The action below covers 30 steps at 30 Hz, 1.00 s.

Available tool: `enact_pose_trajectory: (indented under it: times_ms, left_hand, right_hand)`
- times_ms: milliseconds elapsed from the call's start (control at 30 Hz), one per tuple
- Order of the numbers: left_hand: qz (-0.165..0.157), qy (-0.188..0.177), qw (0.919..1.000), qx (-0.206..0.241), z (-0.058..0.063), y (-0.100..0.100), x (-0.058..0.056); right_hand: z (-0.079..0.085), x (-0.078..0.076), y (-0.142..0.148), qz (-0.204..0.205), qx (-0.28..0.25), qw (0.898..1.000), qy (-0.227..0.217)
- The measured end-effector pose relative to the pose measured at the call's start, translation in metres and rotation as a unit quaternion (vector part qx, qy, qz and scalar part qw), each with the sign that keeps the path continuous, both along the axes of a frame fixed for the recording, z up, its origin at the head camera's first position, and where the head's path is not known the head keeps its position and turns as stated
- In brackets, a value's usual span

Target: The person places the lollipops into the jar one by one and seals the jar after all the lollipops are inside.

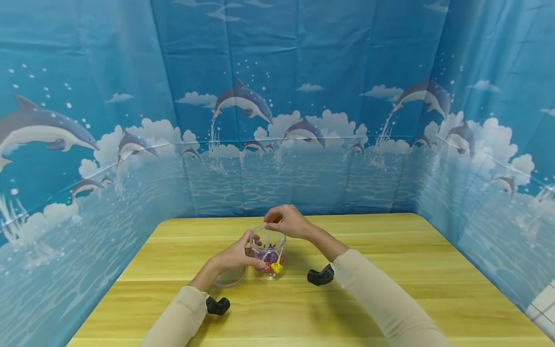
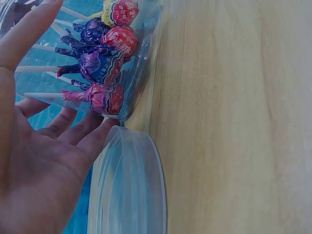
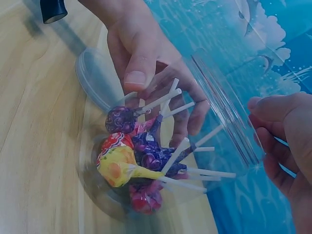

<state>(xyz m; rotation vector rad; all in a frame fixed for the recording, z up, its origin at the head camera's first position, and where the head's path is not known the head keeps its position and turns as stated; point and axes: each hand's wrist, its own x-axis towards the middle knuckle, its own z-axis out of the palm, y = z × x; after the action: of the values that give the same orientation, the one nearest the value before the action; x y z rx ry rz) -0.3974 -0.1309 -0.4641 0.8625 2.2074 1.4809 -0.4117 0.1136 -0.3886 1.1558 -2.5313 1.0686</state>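
Note:
A clear round plastic jar (image 1: 270, 275) stands on the table, holding several wrapped lollipops (image 3: 117, 158) in yellow, red, purple and pink, their white sticks pointing toward its mouth. My left hand (image 1: 237, 254) grips the jar's side, thumb on the near face and fingers behind. At the rim hovers my right hand (image 1: 289, 221), loosely bent, with the thumb and fingers apart in the right wrist view; nothing shows between them. Whether its fingertips touch the rim is unclear. Beside the jar, partly under my left hand, lies a clear round lid (image 2: 134, 185).
The wooden table (image 1: 368, 289) reaches back to a blue dolphin-print curtain (image 1: 277, 178), which also runs along both sides. Black wrist-worn devices (image 1: 321, 275) stick out below both wrists.

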Motion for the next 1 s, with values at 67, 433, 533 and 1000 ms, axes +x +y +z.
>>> enact_pose_trajectory:
  times_ms: [67,433,533,1000]
  left_hand:
    - [-0.003,0.002,1.0000,0.001,0.000,0.001,-0.001]
    - [0.006,-0.002,1.0000,-0.004,-0.001,-0.001,0.001]
    - [0.002,-0.007,1.0000,0.003,-0.001,-0.002,0.001]
    - [0.008,0.009,0.9999,-0.009,0.002,0.000,0.006]
  right_hand:
    - [0.000,0.001,0.003,-0.004,-0.005,1.000,0.002]
    - [0.001,0.014,0.029,-0.012,-0.015,1.000,-0.010]
    - [0.002,0.018,0.040,-0.017,-0.018,1.000,-0.012]
    - [-0.005,0.041,0.109,-0.043,0.004,0.998,-0.045]
